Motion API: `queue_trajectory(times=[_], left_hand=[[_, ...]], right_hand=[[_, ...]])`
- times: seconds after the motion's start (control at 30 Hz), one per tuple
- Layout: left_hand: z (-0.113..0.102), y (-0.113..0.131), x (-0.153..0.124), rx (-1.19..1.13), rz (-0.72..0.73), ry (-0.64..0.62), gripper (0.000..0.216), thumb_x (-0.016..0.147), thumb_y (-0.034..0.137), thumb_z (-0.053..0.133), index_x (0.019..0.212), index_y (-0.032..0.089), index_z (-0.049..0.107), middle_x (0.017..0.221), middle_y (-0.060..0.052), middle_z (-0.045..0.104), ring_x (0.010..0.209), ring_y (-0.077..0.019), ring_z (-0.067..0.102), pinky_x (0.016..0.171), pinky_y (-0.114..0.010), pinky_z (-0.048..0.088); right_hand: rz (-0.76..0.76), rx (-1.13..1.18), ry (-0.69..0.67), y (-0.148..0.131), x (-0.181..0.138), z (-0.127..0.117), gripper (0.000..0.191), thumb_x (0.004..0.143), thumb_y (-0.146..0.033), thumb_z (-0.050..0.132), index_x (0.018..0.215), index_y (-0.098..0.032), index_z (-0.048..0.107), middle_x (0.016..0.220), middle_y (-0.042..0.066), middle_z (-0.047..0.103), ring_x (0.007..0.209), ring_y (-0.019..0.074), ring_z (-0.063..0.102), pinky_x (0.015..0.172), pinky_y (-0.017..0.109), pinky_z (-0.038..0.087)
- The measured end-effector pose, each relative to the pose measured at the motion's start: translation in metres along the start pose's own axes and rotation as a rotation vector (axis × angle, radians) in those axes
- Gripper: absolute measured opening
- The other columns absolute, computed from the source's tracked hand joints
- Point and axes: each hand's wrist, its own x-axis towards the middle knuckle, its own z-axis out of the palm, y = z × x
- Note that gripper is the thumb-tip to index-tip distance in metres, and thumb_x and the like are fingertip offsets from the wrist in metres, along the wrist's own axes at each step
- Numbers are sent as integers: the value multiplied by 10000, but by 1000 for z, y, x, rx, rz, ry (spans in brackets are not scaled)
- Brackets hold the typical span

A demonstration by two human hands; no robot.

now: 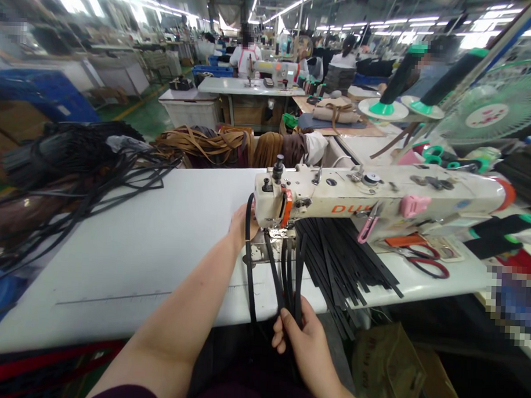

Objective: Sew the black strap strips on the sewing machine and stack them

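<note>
My right hand (307,331) is closed round several narrow black straps (284,275) at the table's front edge, the thumb pressed over them. From there the straps run up to the needle area of a white sewing machine (326,192). My left hand (239,222) reaches behind the left end of the machine head, its fingers mostly hidden there. A black strap hangs in a curve in front of my left wrist and down past the table edge. A fanned pile of cut black strips (346,263) lies under the machine arm, to the right of the needle.
Red-handled scissors (426,262) lie right of the strips on the white table (159,236). Black cords (100,181) are heaped at the left edge; brown straps (206,144) hang behind. Thread cones (395,81) and a fan (490,114) stand right. People work farther back.
</note>
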Motion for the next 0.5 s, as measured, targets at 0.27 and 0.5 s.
queue_trajectory(times=[0.27,0.5], left_hand=[[-8,14,-4,-75,-85,10,464,895,299,686,1342,193,626,1286,-111,698,1219,-321,634,1032,-398,506],[-15,19,-2,-75,-110,-61,422,913,301,651,1327,217,650,1301,-94,695,1254,-316,617,1053,-374,493]], right_hand=[[-3,-13,25,1,1,4,621,717,-681,778,1008,-213,490,591,-67,642,429,125,601,389,220,450],[-22,-19,31,0,1,5,620,718,-686,773,999,-210,494,589,-61,647,435,128,604,399,224,453]])
